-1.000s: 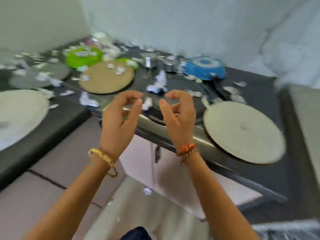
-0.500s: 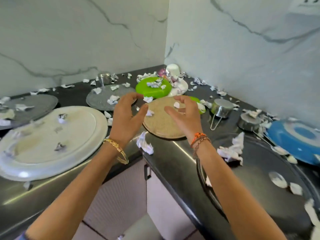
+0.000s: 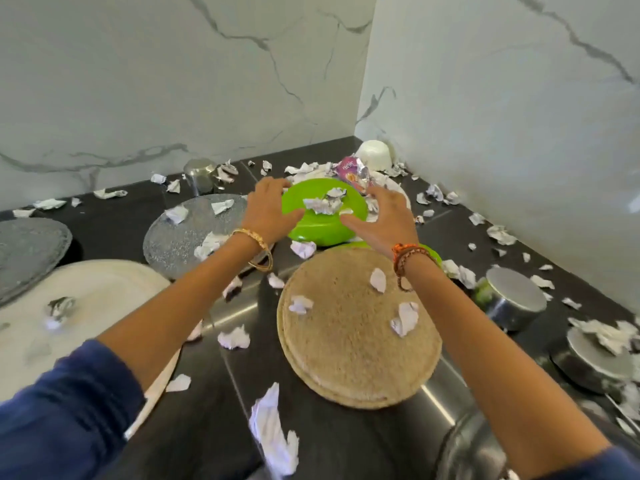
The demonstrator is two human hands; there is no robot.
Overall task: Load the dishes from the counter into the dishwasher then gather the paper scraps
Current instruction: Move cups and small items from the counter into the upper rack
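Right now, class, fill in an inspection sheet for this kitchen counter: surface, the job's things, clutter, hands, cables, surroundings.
Surface: dark counter, littered.
Job's things: green plate upside down with scraps on it; tan plate, glitter plate, white plate, steel pots; paper scraps everywhere.
Clutter: foil wrapper, white bowl, steel cup.
Hands: left hand and right hand open on either side of the green plate; whether they touch it is unclear.
Cables: nothing seen.
Surroundings: marble walls meeting in a corner.
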